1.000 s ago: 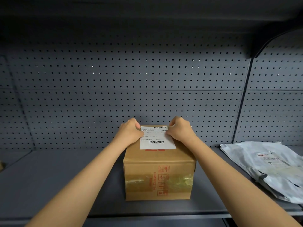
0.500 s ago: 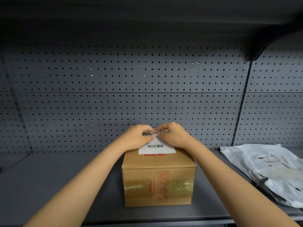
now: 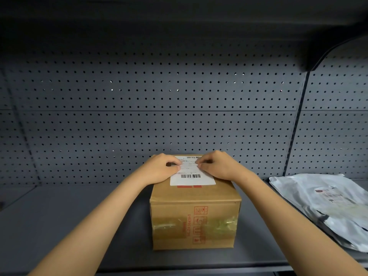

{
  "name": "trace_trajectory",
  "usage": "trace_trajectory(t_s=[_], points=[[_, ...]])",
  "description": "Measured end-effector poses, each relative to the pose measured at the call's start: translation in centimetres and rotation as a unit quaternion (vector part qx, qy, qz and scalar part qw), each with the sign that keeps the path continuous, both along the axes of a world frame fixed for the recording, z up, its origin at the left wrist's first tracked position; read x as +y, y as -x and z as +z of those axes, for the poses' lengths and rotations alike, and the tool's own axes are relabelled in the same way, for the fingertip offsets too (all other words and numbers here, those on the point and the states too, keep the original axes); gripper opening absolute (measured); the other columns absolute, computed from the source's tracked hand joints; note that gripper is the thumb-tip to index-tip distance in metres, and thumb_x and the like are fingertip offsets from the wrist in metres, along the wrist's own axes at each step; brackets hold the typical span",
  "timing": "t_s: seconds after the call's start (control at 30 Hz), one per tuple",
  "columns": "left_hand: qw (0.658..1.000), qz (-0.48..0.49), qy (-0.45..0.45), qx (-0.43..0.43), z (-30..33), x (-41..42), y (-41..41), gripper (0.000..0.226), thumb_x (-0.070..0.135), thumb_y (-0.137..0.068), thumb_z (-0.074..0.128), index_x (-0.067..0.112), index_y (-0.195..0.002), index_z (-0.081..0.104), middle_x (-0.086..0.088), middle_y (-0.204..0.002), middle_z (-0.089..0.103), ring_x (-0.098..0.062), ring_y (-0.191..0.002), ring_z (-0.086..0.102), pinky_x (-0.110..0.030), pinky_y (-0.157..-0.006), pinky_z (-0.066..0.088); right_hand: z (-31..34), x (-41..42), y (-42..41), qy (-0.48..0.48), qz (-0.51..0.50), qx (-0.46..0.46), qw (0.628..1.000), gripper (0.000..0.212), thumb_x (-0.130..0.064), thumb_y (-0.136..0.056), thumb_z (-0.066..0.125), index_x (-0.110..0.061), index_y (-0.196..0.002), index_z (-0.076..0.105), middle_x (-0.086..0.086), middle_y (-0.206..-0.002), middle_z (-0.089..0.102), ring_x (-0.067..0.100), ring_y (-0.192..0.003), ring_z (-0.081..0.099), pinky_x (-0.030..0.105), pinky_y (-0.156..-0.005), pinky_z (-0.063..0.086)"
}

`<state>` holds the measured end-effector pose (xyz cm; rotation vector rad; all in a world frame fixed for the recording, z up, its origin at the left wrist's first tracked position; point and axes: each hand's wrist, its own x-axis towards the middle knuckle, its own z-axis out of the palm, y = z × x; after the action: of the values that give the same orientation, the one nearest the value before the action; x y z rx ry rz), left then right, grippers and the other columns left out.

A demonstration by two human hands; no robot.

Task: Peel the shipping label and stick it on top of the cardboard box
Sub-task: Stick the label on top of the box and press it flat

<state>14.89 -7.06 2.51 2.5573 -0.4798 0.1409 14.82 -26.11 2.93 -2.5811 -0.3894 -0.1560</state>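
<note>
A brown cardboard box point(image 3: 195, 220) with red print and clear tape on its front stands on the grey shelf. A white shipping label point(image 3: 192, 177) with barcodes lies flat on the box's top. My left hand point(image 3: 159, 169) rests on the label's left part, fingers curled, fingertips pressing down. My right hand point(image 3: 217, 166) presses the label's right part the same way. The fingertips of the two hands nearly meet over the label's middle. The label's side edges are hidden under my hands.
Grey plastic mailer bags point(image 3: 328, 206) with a small label lie on the shelf at the right. A perforated grey back panel point(image 3: 159, 116) stands right behind the box. The shelf's front edge point(image 3: 179, 267) runs just below the box.
My hands went from the label's outer edges toward its middle, then slid slightly down and apart. The label now lies flat on the box top.
</note>
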Motion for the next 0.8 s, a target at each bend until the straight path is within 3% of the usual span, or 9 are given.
trace_trajectory(t_s=[0.4,0.5,0.57,0.8], points=[[0.999,0.013,0.028,-0.024,0.6,1.1,0.9,0.028,0.021,-0.090,0.047,0.022,-0.111,0.066,0.006,-0.125,0.062,-0.010,-0.117,0.053,-0.021,-0.093,0.037,0.4,-1.6,0.7,-0.011,-0.021,-0.042,0.999,0.027,-0.021,-0.090,0.047,-0.023,-0.105,0.069,-0.006,-0.122,0.065,0.014,-0.113,0.055,0.020,-0.087,0.040],[0.999,-0.020,0.042,-0.025,0.9,-0.2,1.3,0.028,0.020,-0.089,0.048,0.026,-0.109,0.067,0.006,-0.120,0.065,-0.019,-0.101,0.062,-0.027,-0.086,0.046,0.4,-0.2,0.9,-0.052,0.014,-0.034,0.998,0.027,-0.021,-0.087,0.048,-0.027,-0.101,0.070,-0.002,-0.118,0.067,0.024,-0.108,0.060,0.030,-0.093,0.047],[0.998,-0.047,0.022,-0.018,0.9,-0.9,1.5,0.030,0.018,-0.089,0.046,0.026,-0.110,0.066,0.008,-0.121,0.065,-0.012,-0.091,0.060,-0.018,-0.077,0.044,0.4,0.6,0.9,-0.057,0.040,-0.019,0.997,0.026,-0.021,-0.086,0.049,-0.025,-0.101,0.071,-0.003,-0.117,0.067,0.020,-0.108,0.060,0.028,-0.095,0.045],[0.999,-0.036,0.015,0.016,0.6,0.0,1.3,0.029,0.020,-0.089,0.048,0.026,-0.110,0.066,0.011,-0.127,0.060,-0.013,-0.114,0.056,-0.030,-0.097,0.043,-0.1,-0.2,0.6,-0.045,0.035,0.006,0.998,0.027,-0.016,-0.087,0.050,-0.021,-0.103,0.070,-0.009,-0.123,0.064,0.007,-0.118,0.052,0.019,-0.099,0.037]])
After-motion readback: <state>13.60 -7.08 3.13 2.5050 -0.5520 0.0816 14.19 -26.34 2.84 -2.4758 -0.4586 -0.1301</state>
